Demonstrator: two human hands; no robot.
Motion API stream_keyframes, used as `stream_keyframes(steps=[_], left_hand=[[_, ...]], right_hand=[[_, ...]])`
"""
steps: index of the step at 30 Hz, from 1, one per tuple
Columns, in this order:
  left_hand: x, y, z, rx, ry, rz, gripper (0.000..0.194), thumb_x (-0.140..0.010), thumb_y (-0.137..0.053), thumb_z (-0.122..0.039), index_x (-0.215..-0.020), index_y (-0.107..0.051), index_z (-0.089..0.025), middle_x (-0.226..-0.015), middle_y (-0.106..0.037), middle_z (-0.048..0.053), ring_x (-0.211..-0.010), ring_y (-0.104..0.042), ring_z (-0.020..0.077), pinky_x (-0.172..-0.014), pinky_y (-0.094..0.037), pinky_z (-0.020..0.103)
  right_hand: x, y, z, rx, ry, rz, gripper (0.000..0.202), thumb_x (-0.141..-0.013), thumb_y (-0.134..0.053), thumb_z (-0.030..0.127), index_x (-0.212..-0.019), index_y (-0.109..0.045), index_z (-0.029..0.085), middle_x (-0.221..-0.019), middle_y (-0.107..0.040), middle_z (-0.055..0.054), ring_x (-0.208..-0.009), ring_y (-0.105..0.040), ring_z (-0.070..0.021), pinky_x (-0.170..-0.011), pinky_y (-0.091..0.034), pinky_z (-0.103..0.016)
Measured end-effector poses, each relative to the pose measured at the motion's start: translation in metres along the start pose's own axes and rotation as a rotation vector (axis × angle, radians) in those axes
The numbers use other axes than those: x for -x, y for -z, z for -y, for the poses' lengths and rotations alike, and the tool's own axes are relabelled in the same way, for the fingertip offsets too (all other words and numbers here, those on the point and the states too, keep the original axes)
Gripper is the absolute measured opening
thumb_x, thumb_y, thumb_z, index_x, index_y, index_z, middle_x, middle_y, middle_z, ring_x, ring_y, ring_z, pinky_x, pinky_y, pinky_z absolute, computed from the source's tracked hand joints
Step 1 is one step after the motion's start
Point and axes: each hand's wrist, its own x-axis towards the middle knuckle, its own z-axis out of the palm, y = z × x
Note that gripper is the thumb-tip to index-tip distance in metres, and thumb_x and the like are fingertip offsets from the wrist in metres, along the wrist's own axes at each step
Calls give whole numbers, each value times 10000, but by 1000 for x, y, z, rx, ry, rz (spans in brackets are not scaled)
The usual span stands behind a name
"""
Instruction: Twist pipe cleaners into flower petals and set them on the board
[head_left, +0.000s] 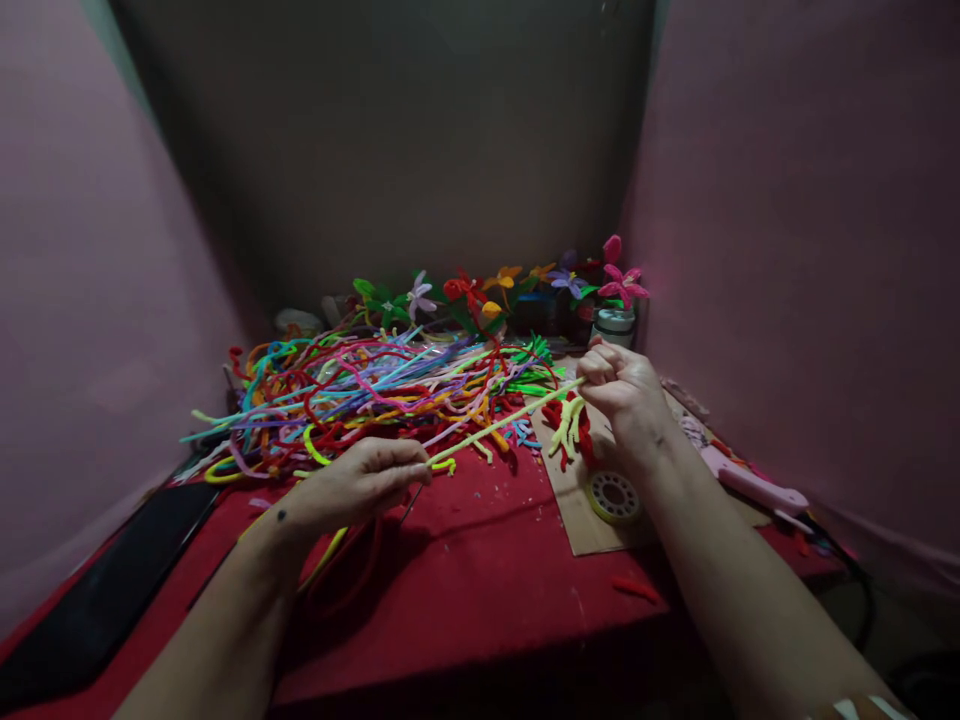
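A pale yellow pipe cleaner (506, 424) runs straight between my two hands above the table. My left hand (367, 475) pinches its lower left end between thumb and fingers. At the upper right end my right hand (619, 390) is closed around it in a fist. Behind the stretched piece lies a big tangled heap of coloured pipe cleaners (360, 385). Below my right hand, short bent pale yellow pieces (568, 425) and red pieces rest on a cardboard sheet (581, 535). A roll of tape (613, 496) lies on that cardboard, partly beside my right wrist.
Pipe-cleaner flowers (465, 290) stand along the back, near a small jar (613, 325). A pink glue gun (754, 482) lies to the right with a dark cable. A flat black object (112, 590) is at the left on the red cloth (480, 590). Pink fabric hangs on both sides.
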Motion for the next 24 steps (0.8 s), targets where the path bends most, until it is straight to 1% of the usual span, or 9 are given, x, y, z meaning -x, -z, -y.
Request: stream_keyframes(steps=[3, 6, 10, 13, 15, 17, 19, 21, 24], left_hand=[[2, 1, -2, 14, -18, -8, 293, -741, -548, -434, -662, -571, -153, -558, -405, -38, -483, -316, 62, -424, -252, 174], [0, 3, 2, 57, 9, -43, 274, -753, -546, -426, -750, -598, -157, -524, -407, -47, -450, -323, 56, -404, -248, 166], [-3, 8, 12, 221, 43, -184, 245, -763, -565, -392, -825, -603, -157, -489, -443, -44, -405, -351, 52, -376, -259, 152], [-3, 6, 13, 565, -93, -313, 273, -721, -633, -340, -920, -606, -155, -563, -504, -16, -465, -438, 68, -417, -349, 155], [-5, 2, 10, 800, -236, -347, 402, -649, -706, -291, -1008, -598, -147, -644, -531, -1, -546, -493, 81, -510, -429, 177], [-9, -6, 5, 929, -326, -341, 506, -590, -750, -223, -1061, -586, -140, -697, -539, 2, -599, -514, 83, -602, -463, 194], [-15, -15, -2, 957, -346, -311, 561, -588, -745, -170, -1117, -559, -167, -712, -548, -1, -610, -523, 82, -628, -467, 201], [-21, -23, -10, 914, -339, -300, 592, -608, -725, -141, -1161, -526, -214, -717, -563, -6, -608, -535, 83, -612, -463, 196], [-27, -30, -27, 764, -285, -339, 501, -649, -700, -157, -1126, -554, -210, -738, -586, 1, -615, -547, 82, -594, -458, 184]], right_hand=[[0, 0, 1, 39, 36, 30, 359, -875, -263, 41, -556, -353, 178, -374, -123, 101, -315, -112, -55, -323, -161, -167], [-5, 4, -3, 47, 47, 34, 351, -886, -277, 65, -562, -351, 176, -380, -136, 101, -319, -112, -53, -332, -168, -163], [-7, 8, -11, -115, -35, 25, 339, -907, -265, 83, -591, -351, 171, -401, -130, 100, -321, -131, -48, -333, -189, -160], [-4, 5, -15, -276, -79, 30, 327, -937, -232, 178, -646, -379, 171, -423, -171, 96, -331, -183, -49, -340, -235, -159], [0, 3, -19, -371, -100, 54, 304, -939, -239, 222, -683, -395, 169, -439, -221, 89, -347, -233, -50, -353, -271, -158], [1, 3, -24, -426, -122, 103, 277, -933, -253, 200, -696, -394, 165, -452, -265, 81, -361, -269, -48, -369, -295, -155], [1, 4, -30, -432, -151, 134, 271, -926, -249, 159, -692, -386, 162, -459, -287, 76, -361, -276, -43, -378, -299, -155], [0, 5, -36, -398, -181, 130, 268, -915, -259, 133, -675, -375, 164, -461, -292, 74, -356, -273, -41, -375, -289, -156], [1, 5, -43, -366, -201, 110, 270, -899, -277, 111, -648, -356, 169, -451, -277, 73, -350, -268, -44, -361, -268, -152]])
